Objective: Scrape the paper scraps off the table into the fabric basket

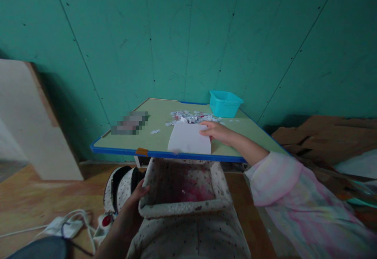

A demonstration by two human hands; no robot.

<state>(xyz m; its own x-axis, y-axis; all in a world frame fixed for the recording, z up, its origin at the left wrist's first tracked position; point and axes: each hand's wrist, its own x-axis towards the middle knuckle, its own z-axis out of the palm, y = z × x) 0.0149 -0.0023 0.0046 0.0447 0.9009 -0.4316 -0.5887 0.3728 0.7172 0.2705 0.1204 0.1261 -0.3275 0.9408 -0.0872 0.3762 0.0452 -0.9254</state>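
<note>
My right hand [214, 130] pinches the right edge of a white sheet of paper or thin card [190, 138], thumb on top. The sheet lies low over the front of the table [247, 137], its far edge against a pile of small white paper scraps [193, 117]. Some scraps show reddish bits. Below the table's front edge, my left hand [141, 191] grips the left side of a speckled white bin [188, 208]. The bin's mouth faces up, and something pinkish shows dimly inside. The fingers of my left hand are partly hidden behind the bin's side.
A turquoise plastic basket [225, 104] stands at the table's back right. A blurred-out flat item [129, 123] lies at the left. White cables and a power strip [63, 227] are on the floor at left. Cardboard [324, 137] is stacked at right, and a pale board [38, 125] leans at left.
</note>
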